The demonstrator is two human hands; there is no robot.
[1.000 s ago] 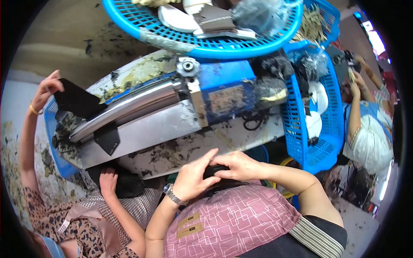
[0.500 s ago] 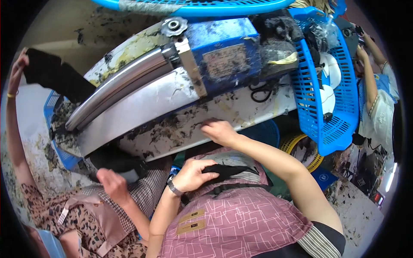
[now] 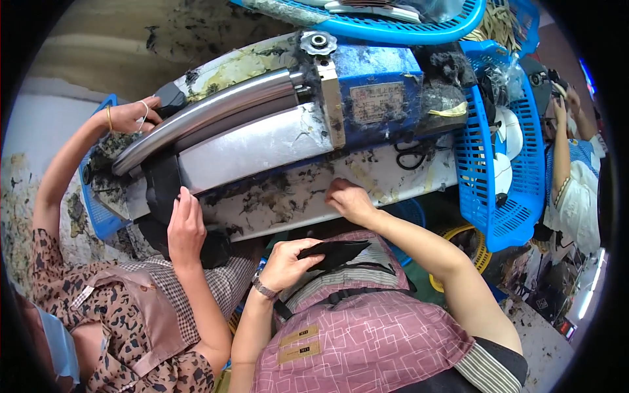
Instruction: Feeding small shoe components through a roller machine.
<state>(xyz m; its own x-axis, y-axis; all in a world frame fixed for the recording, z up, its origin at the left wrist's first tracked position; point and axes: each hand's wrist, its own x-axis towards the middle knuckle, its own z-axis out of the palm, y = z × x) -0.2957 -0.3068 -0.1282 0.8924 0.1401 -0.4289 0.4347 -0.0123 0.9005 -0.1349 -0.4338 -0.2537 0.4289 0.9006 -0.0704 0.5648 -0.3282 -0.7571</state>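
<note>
My left hand (image 3: pixel 283 263), with a watch on its wrist, pinches a folded black fabric piece (image 3: pixel 341 253) between thumb and fingers above my lap. My right hand (image 3: pixel 354 202) is over the front edge of the dirty white table (image 3: pixel 275 223), its fingers curled together. Whatever those fingers hold, if anything, is hidden. Behind my hands stands a blue machine (image 3: pixel 377 62) with long shiny metal rollers (image 3: pixel 216 114) and a flat metal plate (image 3: pixel 262 141) in front of them.
At left, a co-worker's hand (image 3: pixel 187 229) touches a black sheet (image 3: pixel 164 183) by the rollers; the other hand (image 3: pixel 131 116) reaches behind them. Scissors (image 3: pixel 411 157) lie on the table. A blue basket (image 3: pixel 508 213) with white pieces stands at right, a yellow basket (image 3: pixel 481 262) below.
The whole view has shifted slightly. My left hand keeps the black piece, now raised and more spread. The co-worker's far hand has come to the rollers; the black sheet now hangs in front.
</note>
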